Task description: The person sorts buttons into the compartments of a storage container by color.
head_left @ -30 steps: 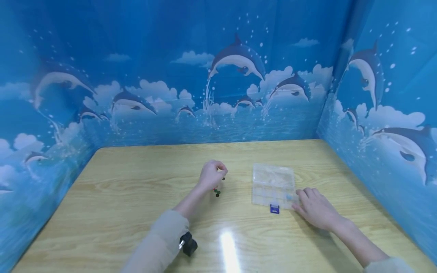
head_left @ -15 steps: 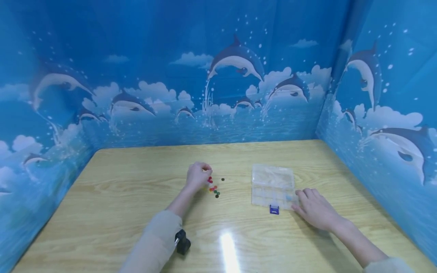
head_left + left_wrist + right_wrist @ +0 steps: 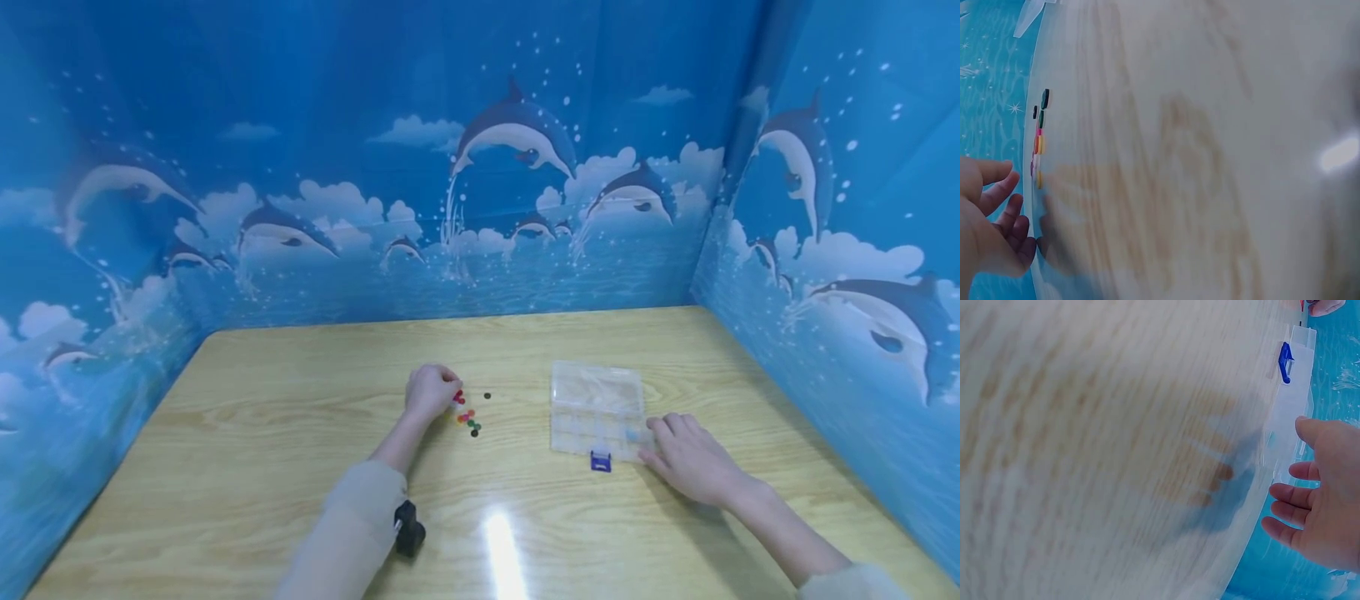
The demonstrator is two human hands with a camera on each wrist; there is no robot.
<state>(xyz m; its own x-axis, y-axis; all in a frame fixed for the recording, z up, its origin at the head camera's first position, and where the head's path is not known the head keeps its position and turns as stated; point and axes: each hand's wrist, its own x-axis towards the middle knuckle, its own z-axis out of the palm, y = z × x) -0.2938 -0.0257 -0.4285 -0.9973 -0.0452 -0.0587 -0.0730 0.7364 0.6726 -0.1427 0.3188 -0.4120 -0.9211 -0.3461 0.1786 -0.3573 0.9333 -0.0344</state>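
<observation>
A loose cluster of small coloured discs [image 3: 471, 423], like buttons, lies mid-table in red, orange, yellow, green and black. One dark disc [image 3: 487, 396] sits apart to its right. My left hand [image 3: 431, 390] is just left of the cluster, fingertips close to the red discs. In the left wrist view, its fingers [image 3: 1007, 219] are loosely bent, thumb and forefinger apart, with nothing visible between them. A clear compartment box [image 3: 597, 387] stands to the right with its lid open. My right hand [image 3: 690, 458] touches or nearly touches its right edge, fingers relaxed.
The box's blue latch [image 3: 601, 462] points towards me. Something pale blue [image 3: 633, 435] shows in the box's right part. A black wrist-worn device [image 3: 409, 533] hangs by my left sleeve. Dolphin-print curtains [image 3: 360, 283] border the wooden table [image 3: 300, 367] at the back and sides.
My left hand has moved left from near the lone dark disc to the cluster's left side, uncovering more discs, then dipped slightly. My right hand and the box have stayed put.
</observation>
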